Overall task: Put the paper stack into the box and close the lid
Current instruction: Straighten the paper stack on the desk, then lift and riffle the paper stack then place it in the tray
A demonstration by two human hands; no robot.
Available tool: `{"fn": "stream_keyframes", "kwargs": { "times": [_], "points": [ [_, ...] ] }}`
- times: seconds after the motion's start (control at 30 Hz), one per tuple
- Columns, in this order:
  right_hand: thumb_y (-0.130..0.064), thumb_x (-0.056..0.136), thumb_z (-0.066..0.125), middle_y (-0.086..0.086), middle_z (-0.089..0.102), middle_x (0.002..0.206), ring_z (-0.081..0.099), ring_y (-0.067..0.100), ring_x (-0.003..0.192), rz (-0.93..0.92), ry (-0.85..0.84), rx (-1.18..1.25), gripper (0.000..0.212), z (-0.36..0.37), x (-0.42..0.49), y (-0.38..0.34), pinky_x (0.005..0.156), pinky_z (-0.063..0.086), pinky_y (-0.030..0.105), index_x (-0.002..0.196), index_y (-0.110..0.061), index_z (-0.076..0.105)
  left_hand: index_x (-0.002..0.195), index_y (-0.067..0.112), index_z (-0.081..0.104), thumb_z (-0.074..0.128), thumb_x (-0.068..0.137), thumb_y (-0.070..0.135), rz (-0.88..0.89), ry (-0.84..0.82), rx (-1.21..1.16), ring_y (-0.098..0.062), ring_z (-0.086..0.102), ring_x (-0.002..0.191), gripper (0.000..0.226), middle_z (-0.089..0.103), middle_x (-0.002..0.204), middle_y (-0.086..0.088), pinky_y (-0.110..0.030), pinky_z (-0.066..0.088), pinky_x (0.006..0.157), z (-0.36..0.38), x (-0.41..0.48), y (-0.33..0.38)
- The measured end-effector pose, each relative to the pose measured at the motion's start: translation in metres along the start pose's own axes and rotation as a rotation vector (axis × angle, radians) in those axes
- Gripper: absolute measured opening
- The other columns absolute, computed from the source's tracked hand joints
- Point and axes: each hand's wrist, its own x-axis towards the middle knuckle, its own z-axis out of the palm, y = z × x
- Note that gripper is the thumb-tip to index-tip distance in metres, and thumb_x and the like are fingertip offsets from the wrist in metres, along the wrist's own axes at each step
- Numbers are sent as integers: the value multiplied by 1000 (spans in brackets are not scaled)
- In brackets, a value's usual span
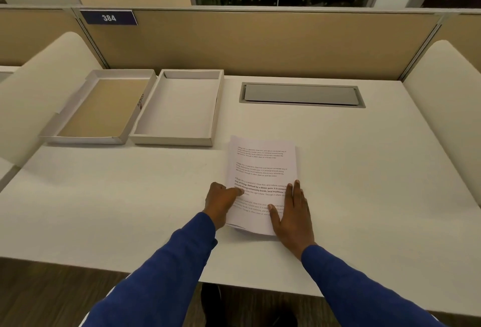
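Note:
A stack of printed white paper (263, 170) lies flat on the white desk (364, 170), near its front middle. My left hand (221, 203) grips the stack's left edge, thumb on top and fingers tucked at the side. My right hand (292, 214) rests flat on the stack's near right corner, fingers spread. The empty white box (179, 108) stands open at the back, left of the paper. Its lid (101, 108) lies upside down beside it, further left, showing a brown inside.
A grey cable hatch (302, 95) is set into the desk at the back right. A tan partition (260, 43) with a "384" sign (108, 17) closes the far side. Curved white dividers (39, 87) flank both ends.

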Motion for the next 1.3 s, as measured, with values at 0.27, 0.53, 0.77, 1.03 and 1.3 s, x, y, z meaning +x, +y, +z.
{"fn": "stream_keyframes", "kwargs": {
  "times": [0.27, 0.53, 0.77, 1.03, 1.3],
  "points": [
    [-57, 102, 37, 1, -19, 169, -3, 23, 158, 2, -5, -2, 87, -2, 0, 0, 128, 0, 37, 160, -18, -15, 122, 0, 53, 80, 85, 28, 50, -38, 78, -31, 71, 96, 53, 70, 113, -14, -45, 62, 80, -6, 16, 2],
    [-54, 102, 41, 3, -13, 170, 4, 26, 158, 3, 0, -2, 87, -3, 2, 1, 128, 6, 40, 161, -15, -8, 120, 11, 63, 58, 98, 26, 19, -275, 169, -39, 71, 108, 27, 76, 111, -14, -55, 57, 97, -7, 38, 38],
    [-57, 98, 48, 1, -3, 172, 10, 19, 157, 57, -15, 113, 91, -17, 7, 2, 126, 20, 39, 162, -15, -1, 126, 28, 48, 52, 96, 11, 265, -352, 402, -21, 71, 97, 35, 69, 123, -4, -31, 60, 72, 3, 35, 45],
    [-60, 92, 59, 5, 40, 159, 48, 20, 135, 394, 181, 741, 88, -63, 28, -10, 106, 41, 36, 160, -22, 20, 120, 50, 54, 53, 87, 20, 445, -460, 255, -26, 79, 89, 44, 74, 119, 6, -41, 65, 73, -10, -5, 45],
    [-38, 95, 67, 8, 73, 126, 72, 30, 111, 260, -114, 1213, 43, -109, 32, -17, 87, 60, 45, 134, -22, 60, 130, 42, 53, 59, 86, 19, 527, -412, 80, -28, 76, 97, 50, 73, 120, 2, -45, 65, 79, -28, -25, 33]
  ]
}}
